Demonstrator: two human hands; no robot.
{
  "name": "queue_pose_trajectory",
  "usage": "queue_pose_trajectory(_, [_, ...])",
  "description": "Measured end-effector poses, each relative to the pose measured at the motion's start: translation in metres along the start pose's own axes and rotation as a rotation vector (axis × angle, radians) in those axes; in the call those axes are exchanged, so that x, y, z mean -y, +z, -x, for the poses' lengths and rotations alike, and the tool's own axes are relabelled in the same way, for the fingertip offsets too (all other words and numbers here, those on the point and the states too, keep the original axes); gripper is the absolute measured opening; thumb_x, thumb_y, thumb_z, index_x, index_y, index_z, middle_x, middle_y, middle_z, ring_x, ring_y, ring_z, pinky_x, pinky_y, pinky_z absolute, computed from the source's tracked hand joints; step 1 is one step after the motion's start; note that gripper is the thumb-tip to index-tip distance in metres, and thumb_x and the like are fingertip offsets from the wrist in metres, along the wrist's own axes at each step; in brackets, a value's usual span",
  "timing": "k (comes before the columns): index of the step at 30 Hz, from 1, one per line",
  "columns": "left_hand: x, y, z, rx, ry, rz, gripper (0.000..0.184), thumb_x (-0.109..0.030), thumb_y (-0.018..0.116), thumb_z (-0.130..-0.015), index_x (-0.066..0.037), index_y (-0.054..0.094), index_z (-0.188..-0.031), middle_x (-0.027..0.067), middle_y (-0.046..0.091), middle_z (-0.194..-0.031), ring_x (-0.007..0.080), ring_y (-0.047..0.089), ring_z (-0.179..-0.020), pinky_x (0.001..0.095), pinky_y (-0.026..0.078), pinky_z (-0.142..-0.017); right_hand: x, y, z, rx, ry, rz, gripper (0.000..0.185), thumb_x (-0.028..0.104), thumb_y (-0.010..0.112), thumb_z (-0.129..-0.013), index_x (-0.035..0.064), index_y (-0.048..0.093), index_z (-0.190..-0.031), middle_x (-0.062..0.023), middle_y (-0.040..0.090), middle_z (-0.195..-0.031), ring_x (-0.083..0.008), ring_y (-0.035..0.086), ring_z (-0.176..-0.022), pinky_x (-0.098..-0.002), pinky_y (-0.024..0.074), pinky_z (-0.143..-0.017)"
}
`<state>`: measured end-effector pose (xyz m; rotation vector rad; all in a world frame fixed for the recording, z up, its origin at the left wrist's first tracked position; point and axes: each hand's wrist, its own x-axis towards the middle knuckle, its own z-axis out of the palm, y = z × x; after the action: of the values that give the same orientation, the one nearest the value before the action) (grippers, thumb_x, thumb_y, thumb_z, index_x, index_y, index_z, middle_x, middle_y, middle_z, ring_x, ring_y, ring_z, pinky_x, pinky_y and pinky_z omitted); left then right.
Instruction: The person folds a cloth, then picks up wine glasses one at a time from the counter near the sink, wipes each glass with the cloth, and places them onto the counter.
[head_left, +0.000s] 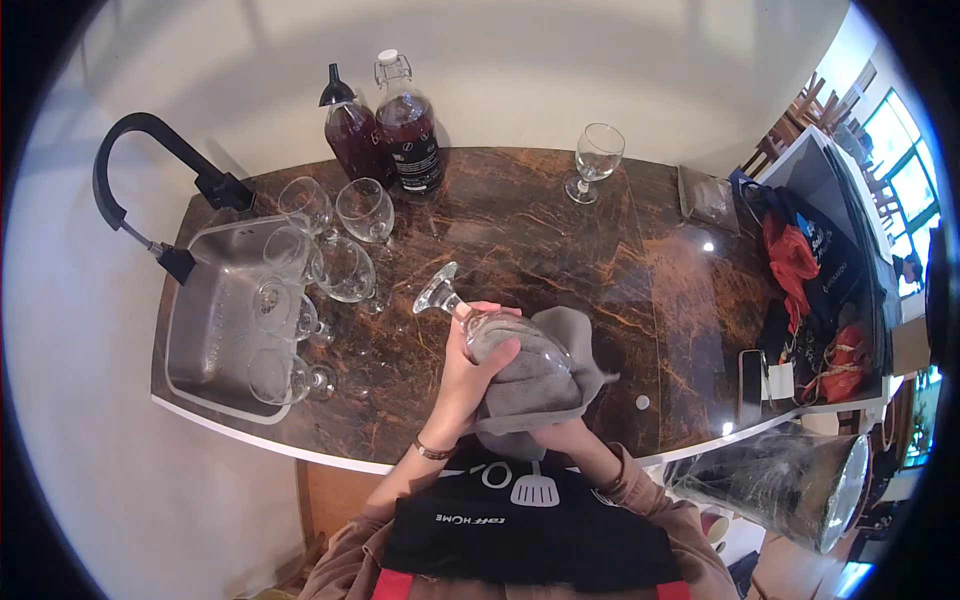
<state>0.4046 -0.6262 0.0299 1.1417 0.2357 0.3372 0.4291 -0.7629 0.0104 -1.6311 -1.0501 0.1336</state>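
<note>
While glasses point(365, 212) crowd beside the sink point(190, 325), left fingers point(503, 354) clasp a goblet point(487, 327); cloth point(580, 343) leaves the right hand's point(563, 434) grip unclear

Evenly lit fisheye view with black corners and strong bending toward the rim. Windows point(893, 125) between two and three o'clock burn out to bluish white. Small glare spots shine on the countertop point(520, 235) near three and four; soft shadows band the wall point(520, 60) around twelve.

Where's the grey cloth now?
Head view, below and right of centre: the grey cloth is bunched at the bowl of the glass in the left hand.
</note>
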Motion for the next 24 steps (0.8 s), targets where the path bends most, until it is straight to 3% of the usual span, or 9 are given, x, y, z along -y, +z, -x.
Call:
queue_pose_trajectory(5, [0.008, -0.01, -0.005, 0.274, 0.336, 0.06, 0.052, -0.003, 0.067, -0.068, -0.006, 0.037, -0.109, 0.0127, 0.05, -0.108, 0.0185, 0.049, -0.102, 0.0298, 0.038, -0.088, 0.01, -0.007, -0.006, -0.278, 0.942, -1.463, 0.041, 0.02, 0.055, -0.08, 0.0038, 0.043, -0.116, -0.0089, 0.05, -0.113, -0.0203, 0.05, -0.102, -0.0337, 0.039, -0.089])
queue_pose_trajectory(7, [-0.002, -0.011, -0.002, 0.314, 0.223, -0.004, 0.051, -0.004, 0.066, -0.067, -0.007, 0.037, -0.108, 0.0139, 0.049, -0.109, 0.0202, 0.048, -0.104, 0.0308, 0.037, -0.09, 0.002, -0.004, 0.003, -0.289, 0.95, -1.447, 0.042, 0.017, 0.056, -0.08, 0.0046, 0.041, -0.117, -0.0068, 0.049, -0.113, -0.0215, 0.049, -0.103, -0.0326, 0.0383, -0.089])
queue_pose_trajectory(9, [-0.017, 0.002, 0.011, 0.203, 0.1, 0.102, 0.053, -0.015, 0.068, -0.067, -0.007, 0.036, -0.109, 0.0145, 0.049, -0.108, 0.0217, 0.048, -0.104, 0.0322, 0.038, -0.089, 0.003, -0.004, 0.003, -0.075, 0.166, -0.295, 0.046, 0.016, 0.059, -0.077, 0.0041, 0.041, -0.118, -0.0074, 0.049, -0.113, -0.0218, 0.048, -0.104, -0.0331, 0.0377, -0.089])
queue_pose_trajectory(13, [-0.002, 0.006, 0.017, -0.079, 0.057, 0.118, 0.054, -0.026, 0.07, -0.068, -0.007, 0.038, -0.107, 0.0139, 0.049, -0.104, 0.0242, 0.049, -0.103, 0.0349, 0.04, -0.088, 0.012, 0.005, -0.001, -0.02, 0.148, -0.286, 0.05, 0.015, 0.061, -0.075, 0.0032, 0.04, -0.119, -0.01, 0.045, -0.118, -0.0215, 0.044, -0.11, -0.0336, 0.035, -0.092])
queue_pose_trajectory(15, [0.006, -0.003, 0.012, -0.028, 0.063, 0.161, 0.049, -0.024, 0.071, -0.067, -0.007, 0.041, -0.102, 0.0135, 0.051, -0.101, 0.0256, 0.05, -0.101, 0.037, 0.04, -0.088, 0.014, 0.003, 0.0, -0.062, 0.356, -0.47, 0.045, 0.021, 0.055, -0.081, 0.005, 0.039, -0.12, -0.0093, 0.044, -0.12, -0.0208, 0.043, -0.11, -0.0342, 0.0343, -0.093])
queue_pose_trajectory(17, [0.016, -0.014, 0.006, 0.247, 0.243, 0.109, 0.048, -0.023, 0.073, -0.064, -0.007, 0.042, -0.098, 0.0136, 0.051, -0.099, 0.0276, 0.05, -0.101, 0.0389, 0.04, -0.088, 0.01, -0.001, 0.0, -0.262, 0.95, -1.566, 0.047, 0.037, 0.048, -0.084, 0.0069, 0.038, -0.119, -0.0086, 0.045, -0.118, -0.0218, 0.046, -0.106, -0.0365, 0.0369, -0.091])
queue_pose_trajectory(19, [0.016, -0.021, 0.003, 0.299, 0.207, 0.152, 0.051, -0.021, 0.076, -0.06, -0.007, 0.042, -0.095, 0.0136, 0.051, -0.098, 0.0287, 0.049, -0.102, 0.0398, 0.04, -0.088, 0.01, 0.002, -0.001, -0.247, 0.952, -1.494, 0.049, 0.043, 0.043, -0.085, 0.0073, 0.038, -0.119, -0.0079, 0.046, -0.117, -0.0208, 0.047, -0.105, -0.036, 0.039, -0.09])
queue_pose_trajectory(22, [0.009, -0.016, 0.003, 0.327, 0.258, 0.094, 0.034, -0.025, 0.065, -0.072, -0.007, 0.044, -0.092, 0.013, 0.051, -0.099, 0.028, 0.048, -0.105, 0.0395, 0.038, -0.09, -0.003, 0.008, 0.007, -0.265, 0.893, -1.253, 0.039, 0.032, 0.042, -0.088, 0.0063, 0.041, -0.118, -0.0075, 0.046, -0.117, -0.02, 0.045, -0.108, -0.036, 0.0359, -0.093])
queue_pose_trajectory(24, [-0.003, 0.0, 0.008, -0.144, -0.043, 0.295, 0.022, -0.027, 0.047, -0.085, -0.006, 0.046, -0.078, 0.0123, 0.053, -0.092, 0.0254, 0.05, -0.098, 0.038, 0.038, -0.088, -0.014, 0.014, 0.017, -0.097, 0.198, -0.238, 0.036, 0.029, 0.04, -0.089, 0.0048, 0.043, -0.115, -0.0071, 0.046, -0.116, -0.0199, 0.046, -0.107, -0.0361, 0.0379, -0.091])
